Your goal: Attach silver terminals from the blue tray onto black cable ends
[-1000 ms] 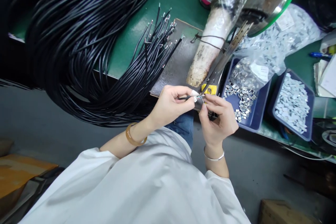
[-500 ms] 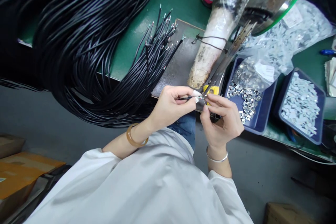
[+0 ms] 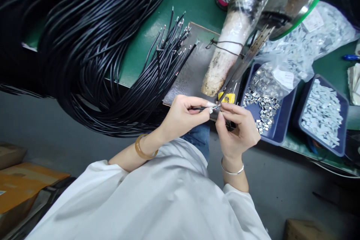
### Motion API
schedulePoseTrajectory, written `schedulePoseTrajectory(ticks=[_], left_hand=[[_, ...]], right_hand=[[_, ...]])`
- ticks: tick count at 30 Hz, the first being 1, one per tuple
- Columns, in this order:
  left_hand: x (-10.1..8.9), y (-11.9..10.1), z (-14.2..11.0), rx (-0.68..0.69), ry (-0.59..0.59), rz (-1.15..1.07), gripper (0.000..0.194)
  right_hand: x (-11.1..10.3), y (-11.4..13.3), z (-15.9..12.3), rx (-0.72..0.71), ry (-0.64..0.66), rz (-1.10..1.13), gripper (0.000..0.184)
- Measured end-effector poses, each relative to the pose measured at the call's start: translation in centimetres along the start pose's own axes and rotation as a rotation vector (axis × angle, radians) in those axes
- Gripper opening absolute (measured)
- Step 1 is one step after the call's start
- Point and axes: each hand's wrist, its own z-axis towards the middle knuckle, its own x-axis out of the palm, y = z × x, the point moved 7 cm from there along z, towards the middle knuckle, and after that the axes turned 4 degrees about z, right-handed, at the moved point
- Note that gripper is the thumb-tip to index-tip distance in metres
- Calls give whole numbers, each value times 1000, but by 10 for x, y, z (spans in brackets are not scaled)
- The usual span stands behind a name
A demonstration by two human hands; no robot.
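My left hand [image 3: 182, 115] pinches a black cable [image 3: 199, 108] between thumb and fingers, close to its stripped end. A small white piece shows by the left thumb tip. Fine wires [image 3: 216, 107] stick out from the cable toward my right hand [image 3: 237, 125], whose thumb and fingers close on their tips. Something small and shiny is at that pinch, too small to name. Just beyond the fingertips, a slim metal arm [image 3: 244, 62] of a bench fixture slopes down beside a yellow label [image 3: 226, 98].
A thick bundle of black cables [image 3: 92, 45] covers the left side, stripped ends on a metal plate [image 3: 194, 54]. At right, one blue tray [image 3: 277, 135] holds small metal shells; another tray [image 3: 341, 149] holds pale blue-white pieces. A wrapped post [image 3: 222, 60] leans above the hands.
Both hands stay nearly in place, with slight finger movement at the wire tips. The exposed wires between the hands look shorter now, and the fingertips are closer together.
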Motion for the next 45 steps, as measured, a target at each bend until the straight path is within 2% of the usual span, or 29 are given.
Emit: schedulePoseTrajectory(ticks=[9, 17, 22, 28, 33, 37, 42, 45], left_hand=[[-1, 1, 0, 17, -35, 41, 16], [-4, -11, -2, 103, -73, 103, 15], [-5, -15, -2, 113, -51, 114, 18], [-5, -12, -3, 62, -25, 146, 17], [-1, -10, -4, 41, 15, 125, 14], [-1, -5, -3, 18, 48, 80, 15], [-2, -4, -1, 40, 16, 71, 18], [-3, -6, 0, 60, 3, 90, 18]], right_hand=[[2, 0, 0, -30, -13, -18, 23], [1, 7, 1, -34, -38, -22, 25], [1, 10, 1, -39, -27, -2, 22], [1, 7, -2, -32, 35, 6, 22], [-2, 9, -2, -53, 4, -51, 24], [-1, 8, 0, -10, -4, -33, 23], [0, 14, 1, -88, -24, -104, 27], [0, 10, 3, -43, -10, -63, 22]])
